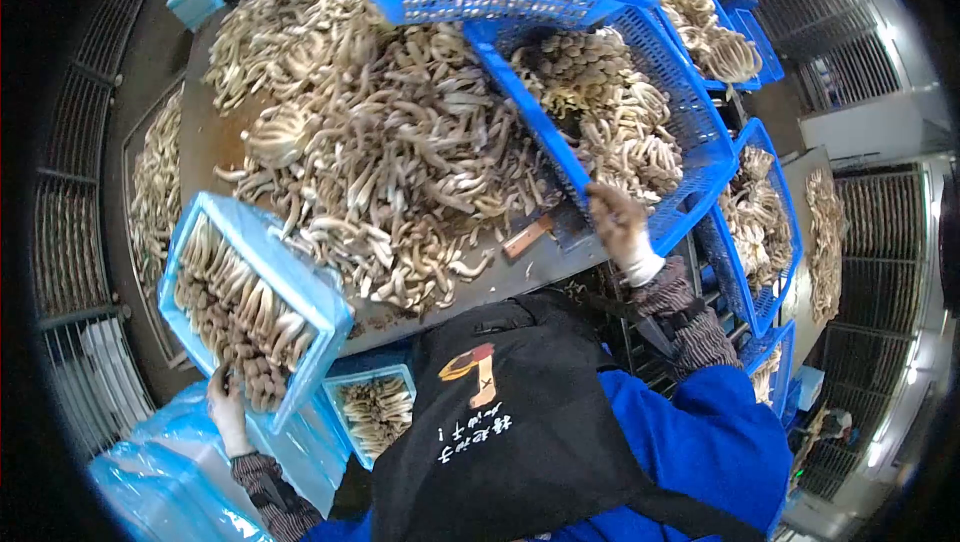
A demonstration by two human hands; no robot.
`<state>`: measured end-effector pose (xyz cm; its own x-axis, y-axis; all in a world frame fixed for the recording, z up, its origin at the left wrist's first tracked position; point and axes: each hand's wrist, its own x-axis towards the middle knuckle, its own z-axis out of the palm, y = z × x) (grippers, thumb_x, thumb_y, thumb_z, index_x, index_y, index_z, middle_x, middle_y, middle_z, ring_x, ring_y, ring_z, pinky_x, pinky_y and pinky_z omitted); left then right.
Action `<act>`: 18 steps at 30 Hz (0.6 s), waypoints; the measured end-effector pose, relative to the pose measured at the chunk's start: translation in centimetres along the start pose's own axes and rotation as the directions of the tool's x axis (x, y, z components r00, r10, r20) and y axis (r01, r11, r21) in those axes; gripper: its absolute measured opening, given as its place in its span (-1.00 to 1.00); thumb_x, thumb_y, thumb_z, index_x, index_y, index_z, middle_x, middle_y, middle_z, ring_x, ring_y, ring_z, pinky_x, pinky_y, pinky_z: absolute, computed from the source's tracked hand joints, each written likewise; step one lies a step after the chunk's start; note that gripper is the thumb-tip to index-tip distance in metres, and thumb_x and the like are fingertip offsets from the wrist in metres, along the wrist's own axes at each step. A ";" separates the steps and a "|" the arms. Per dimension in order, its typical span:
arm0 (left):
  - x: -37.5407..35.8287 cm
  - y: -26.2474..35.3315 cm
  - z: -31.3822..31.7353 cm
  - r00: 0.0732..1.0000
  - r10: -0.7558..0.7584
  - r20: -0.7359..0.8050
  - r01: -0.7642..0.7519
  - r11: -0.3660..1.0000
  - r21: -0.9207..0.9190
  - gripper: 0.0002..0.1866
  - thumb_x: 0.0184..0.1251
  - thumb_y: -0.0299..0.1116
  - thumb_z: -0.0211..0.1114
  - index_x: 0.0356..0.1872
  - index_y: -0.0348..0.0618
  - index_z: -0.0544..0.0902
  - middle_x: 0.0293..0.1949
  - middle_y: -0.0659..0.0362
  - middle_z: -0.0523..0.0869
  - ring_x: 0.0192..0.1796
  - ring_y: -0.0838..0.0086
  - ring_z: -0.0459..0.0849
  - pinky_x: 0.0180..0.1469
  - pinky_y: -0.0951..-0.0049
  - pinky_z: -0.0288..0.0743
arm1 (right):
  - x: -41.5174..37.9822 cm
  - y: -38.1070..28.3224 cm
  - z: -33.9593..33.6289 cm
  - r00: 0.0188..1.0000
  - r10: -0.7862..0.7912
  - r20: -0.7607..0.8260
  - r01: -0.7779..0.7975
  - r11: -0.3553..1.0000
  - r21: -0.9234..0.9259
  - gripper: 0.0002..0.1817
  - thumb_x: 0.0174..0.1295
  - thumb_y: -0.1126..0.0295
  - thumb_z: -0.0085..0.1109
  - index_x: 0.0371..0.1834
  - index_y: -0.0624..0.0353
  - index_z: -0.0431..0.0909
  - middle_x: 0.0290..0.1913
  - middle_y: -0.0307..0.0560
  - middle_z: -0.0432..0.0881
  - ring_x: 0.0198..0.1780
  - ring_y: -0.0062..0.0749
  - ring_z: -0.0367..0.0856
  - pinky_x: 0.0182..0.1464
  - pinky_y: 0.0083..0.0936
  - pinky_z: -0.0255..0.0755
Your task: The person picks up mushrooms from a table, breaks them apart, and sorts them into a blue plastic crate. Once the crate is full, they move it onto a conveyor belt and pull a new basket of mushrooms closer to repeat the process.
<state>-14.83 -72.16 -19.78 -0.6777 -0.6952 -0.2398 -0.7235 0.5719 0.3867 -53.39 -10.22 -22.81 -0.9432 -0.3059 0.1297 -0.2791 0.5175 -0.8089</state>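
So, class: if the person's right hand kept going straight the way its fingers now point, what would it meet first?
The right hand grips the rim of the tilted blue crate, fingers pointing into it. Going straight on, it would probably meet the mushrooms inside first, though depth is hard to judge.

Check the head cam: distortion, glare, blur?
Head view: strong fisheye, straight racks bow, black vignette fills the corners. Glare blows out at the right edge. Mushroom pile is sharp at centre; right hand on the blue basket is slightly soft.
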 end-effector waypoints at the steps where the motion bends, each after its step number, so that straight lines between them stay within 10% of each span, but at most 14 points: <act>1: -0.1 0.0 0.0 0.994 -0.021 -0.111 0.019 1.000 -0.017 -0.64 0.40 -0.38 0.19 0.16 -0.32 0.60 0.11 -0.09 0.68 0.17 0.13 0.62 0.24 0.25 0.44 | 0.4 2.8 -2.1 0.985 -0.008 -0.171 0.036 0.987 0.157 -0.70 0.38 0.45 0.19 0.15 0.24 0.55 -0.01 -0.13 0.63 -0.05 -0.47 0.60 -0.07 -0.54 0.48; 3: 0.5 1.7 0.1 0.966 -0.020 -0.257 -0.005 0.995 -0.098 -0.64 0.48 -0.37 0.15 0.17 -0.38 0.58 0.12 -0.07 0.68 0.17 0.21 0.62 0.23 0.27 0.45 | 1.2 8.5 -7.4 0.909 0.251 -0.332 -0.060 0.869 0.491 -0.70 0.37 0.46 0.17 0.14 0.24 0.56 0.09 -0.04 0.65 0.09 -0.33 0.64 0.06 -0.45 0.54; 4: 0.6 3.5 0.3 0.955 -0.002 -0.295 -0.047 0.986 -0.158 -0.64 0.50 -0.37 0.15 0.17 -0.40 0.57 0.12 -0.05 0.68 0.17 0.25 0.61 0.23 0.28 0.44 | 2.1 9.8 -10.1 0.930 0.073 -0.360 -0.101 0.993 -0.060 -0.71 0.30 0.46 0.24 0.07 0.24 0.61 0.08 0.04 0.68 0.10 -0.25 0.65 0.09 -0.39 0.55; 6: 0.5 11.5 2.6 0.955 0.025 -0.294 -0.147 0.905 -0.400 -0.65 0.51 -0.39 0.15 0.18 -0.41 0.57 0.14 -0.03 0.67 0.18 0.28 0.59 0.26 0.30 0.42 | 2.8 9.8 -12.6 0.981 0.185 0.057 -0.167 0.957 -0.236 -0.74 0.26 0.46 0.28 0.01 0.24 0.64 0.03 0.12 0.70 0.09 -0.19 0.67 0.09 -0.34 0.55; 7: 0.9 14.8 3.8 0.960 0.075 -0.270 -0.157 0.942 -0.295 -0.65 0.50 -0.40 0.16 0.18 -0.40 0.57 0.14 -0.03 0.66 0.19 0.28 0.58 0.29 0.31 0.40 | 2.3 11.7 -12.3 0.988 0.004 0.155 0.045 0.951 -0.307 -0.68 0.24 0.33 0.31 0.02 0.23 0.64 0.01 0.15 0.70 0.08 -0.07 0.68 0.10 -0.27 0.53; 10: 1.0 25.9 9.3 0.940 0.312 -0.137 -0.339 0.898 -0.282 -0.66 0.42 -0.48 0.21 0.18 -0.29 0.60 0.03 0.03 0.72 0.02 0.36 0.67 0.16 0.36 0.51 | 2.7 10.7 -10.5 0.743 0.510 0.433 -0.235 0.805 -0.545 -0.45 0.23 -0.05 0.23 -0.05 0.30 0.63 -0.02 0.33 0.66 0.08 0.12 0.64 0.11 -0.18 0.50; 12: 0.6 32.4 13.8 0.828 0.556 -0.073 -0.547 0.773 -0.322 -0.64 0.28 -0.56 0.28 0.12 -0.17 0.66 -0.05 0.11 0.76 -0.08 0.40 0.72 0.06 0.40 0.59 | 3.5 11.9 -10.9 0.771 0.551 0.320 -0.369 0.796 -0.479 -0.57 0.29 0.14 0.20 0.04 0.27 0.60 -0.14 0.27 0.70 -0.04 0.04 0.69 0.03 -0.17 0.52; 16: -1.9 45.2 17.6 0.577 0.810 0.106 -0.771 0.583 -0.255 -0.62 0.13 -0.43 0.40 0.03 -0.16 0.67 -0.18 0.02 0.75 -0.10 0.11 0.72 -0.01 0.20 0.59 | 6.7 12.8 -15.4 0.947 0.297 -0.121 -0.315 0.790 -0.526 -0.71 0.28 0.35 0.18 0.02 0.22 0.60 -0.14 0.26 0.69 -0.01 0.12 0.67 0.06 -0.13 0.53; 18: -2.3 49.2 19.8 0.443 0.892 0.095 -0.842 0.450 -0.299 -0.67 0.14 -0.40 0.41 -0.04 -0.19 0.67 -0.19 0.03 0.75 -0.18 0.14 0.73 -0.11 0.21 0.60 | 8.8 16.6 -18.2 0.996 0.051 0.074 -0.005 0.854 -0.520 -0.67 0.22 0.47 0.18 0.07 0.23 0.59 -0.06 0.25 0.68 0.08 0.09 0.64 0.14 -0.17 0.49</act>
<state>-51.50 -33.81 -17.82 -0.9575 0.2438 0.1540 0.2845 0.7119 0.6421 -69.57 10.20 -24.63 -0.9403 -0.3373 0.0462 -0.3275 0.8593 -0.3928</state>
